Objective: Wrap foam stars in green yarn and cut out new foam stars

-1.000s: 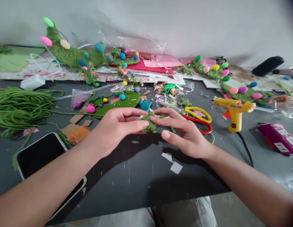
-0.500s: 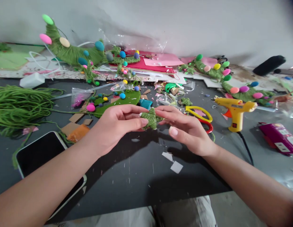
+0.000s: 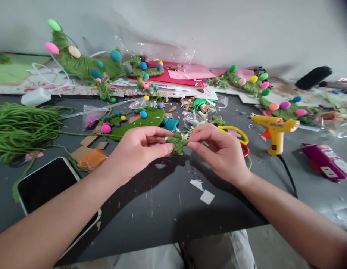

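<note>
Currently, small green yarn-wrapped star [image 3: 177, 144] is pinched by left hand [image 3: 137, 153] above dark grey worktop [image 3: 151, 209]; right hand [image 3: 221, 153] is clenched fingertip-to-thumb just beside its right edge, contents can't be told.

Shows bare left hand [image 3: 142, 151], bare right hand [image 3: 222, 155] and bare forearms [image 3: 67, 207], slim, uncovered as far as visible
Wears pale grey legwear [image 3: 243, 246], only partly visible at bottom of view; looks softly creased, with streaks of light and shadow

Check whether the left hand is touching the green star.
Touching. The head view shows the left hand gripping the green star, thumb overlapping its left edge.
</note>
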The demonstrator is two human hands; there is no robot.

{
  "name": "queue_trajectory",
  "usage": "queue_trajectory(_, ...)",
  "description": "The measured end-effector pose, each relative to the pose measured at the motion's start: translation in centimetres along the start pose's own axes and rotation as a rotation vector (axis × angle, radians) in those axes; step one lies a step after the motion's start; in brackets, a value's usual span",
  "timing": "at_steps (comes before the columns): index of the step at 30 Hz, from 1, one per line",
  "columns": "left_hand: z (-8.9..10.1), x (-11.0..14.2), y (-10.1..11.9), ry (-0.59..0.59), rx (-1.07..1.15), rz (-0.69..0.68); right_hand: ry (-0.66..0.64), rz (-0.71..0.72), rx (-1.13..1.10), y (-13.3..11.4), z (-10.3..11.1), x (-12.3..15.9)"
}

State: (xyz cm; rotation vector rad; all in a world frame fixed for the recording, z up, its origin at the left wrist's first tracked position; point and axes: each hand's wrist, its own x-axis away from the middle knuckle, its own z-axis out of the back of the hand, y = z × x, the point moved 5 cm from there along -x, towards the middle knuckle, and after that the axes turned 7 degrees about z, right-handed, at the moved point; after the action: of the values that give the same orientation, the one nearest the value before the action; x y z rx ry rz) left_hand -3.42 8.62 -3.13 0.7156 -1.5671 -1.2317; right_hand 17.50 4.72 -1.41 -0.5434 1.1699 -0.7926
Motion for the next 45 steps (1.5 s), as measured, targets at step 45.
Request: queue_trajectory(45, -0.2, -0.2, -0.4, -0.020, -0.030, 0.008, -0.210, 0.272, 0.275, -1.1, -0.5, -0.4)
